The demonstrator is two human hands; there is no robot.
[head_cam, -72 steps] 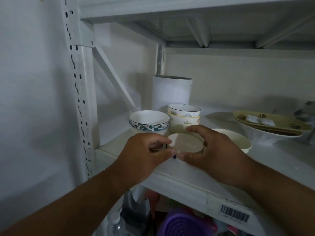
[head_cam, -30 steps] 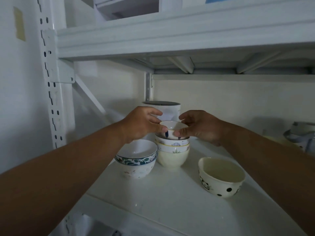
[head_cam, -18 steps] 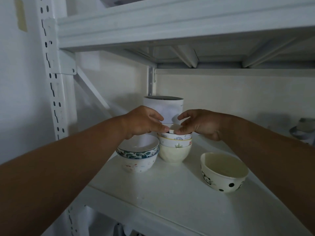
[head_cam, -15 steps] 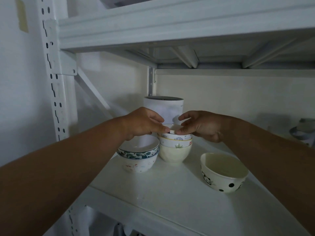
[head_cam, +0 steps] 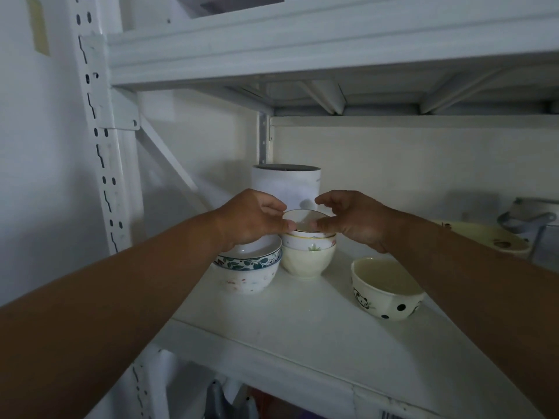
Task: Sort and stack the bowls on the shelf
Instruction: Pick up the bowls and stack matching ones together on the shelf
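Observation:
A small white bowl [head_cam: 304, 220] sits on top of a stack of bowls; under it are a flower-painted bowl [head_cam: 310, 244] and a cream bowl [head_cam: 307, 263]. My left hand [head_cam: 251, 219] holds the small bowl at its left rim, thumb on the near edge. My right hand [head_cam: 354, 219] holds its right rim with the thumb, fingers arched over the far edge. To the left, a green-leaf bowl [head_cam: 252, 263] rests in a speckled white bowl [head_cam: 248, 281]. A cream panda bowl [head_cam: 384, 293] stands alone on the right.
All of this stands on a white metal shelf [head_cam: 302, 331]. A tall white canister [head_cam: 287, 184] is right behind the stack. Cream plates [head_cam: 490, 240] and a grey metal utensil [head_cam: 526, 222] lie at the far right. The shelf post [head_cam: 99, 146] runs up the left.
Both hands carried the small bowl from the shelf front to the back stack and lowered it onto the top. Since half a second ago they have barely moved.

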